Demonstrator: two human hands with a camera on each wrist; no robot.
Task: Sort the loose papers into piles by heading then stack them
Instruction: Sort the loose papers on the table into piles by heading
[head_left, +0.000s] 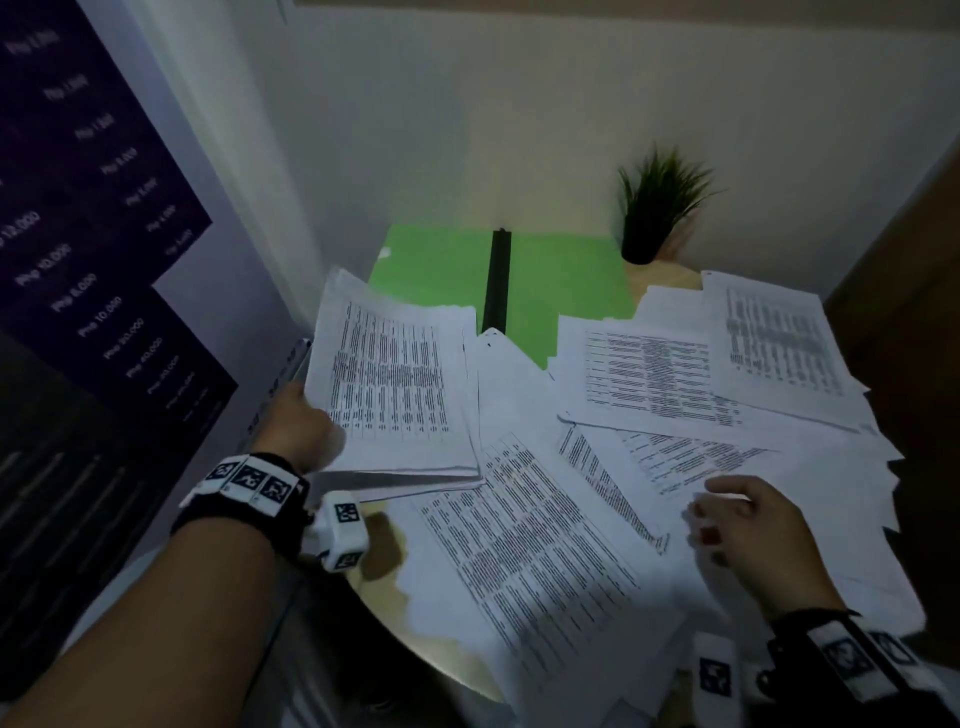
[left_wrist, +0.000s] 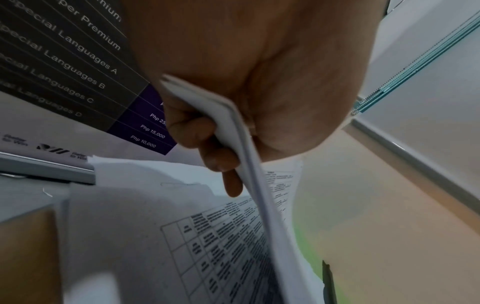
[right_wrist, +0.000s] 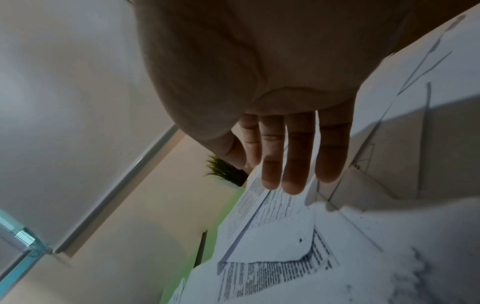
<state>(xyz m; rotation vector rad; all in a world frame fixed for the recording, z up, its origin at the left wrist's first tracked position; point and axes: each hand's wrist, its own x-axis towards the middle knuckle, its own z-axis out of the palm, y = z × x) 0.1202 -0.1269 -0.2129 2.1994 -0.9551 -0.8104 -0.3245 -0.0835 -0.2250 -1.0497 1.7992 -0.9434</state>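
My left hand (head_left: 304, 426) grips a sheaf of printed papers (head_left: 395, 384) by its left edge, lifted off the table at the left. In the left wrist view the fingers (left_wrist: 207, 144) curl round the folded edge of that sheaf (left_wrist: 233, 131). Loose printed sheets (head_left: 540, 545) lie scattered over the round table's middle and right. My right hand (head_left: 737, 525) hovers over them, fingers relaxed and holding nothing. The right wrist view shows its straight fingers (right_wrist: 293, 156) above the loose sheets (right_wrist: 272, 257).
A green folder (head_left: 561, 280) with a black spine lies at the back of the wooden table (head_left: 447, 660). A potted plant (head_left: 654, 208) stands at the back right. A dark price poster (head_left: 88, 218) hangs on the left wall close to my left hand.
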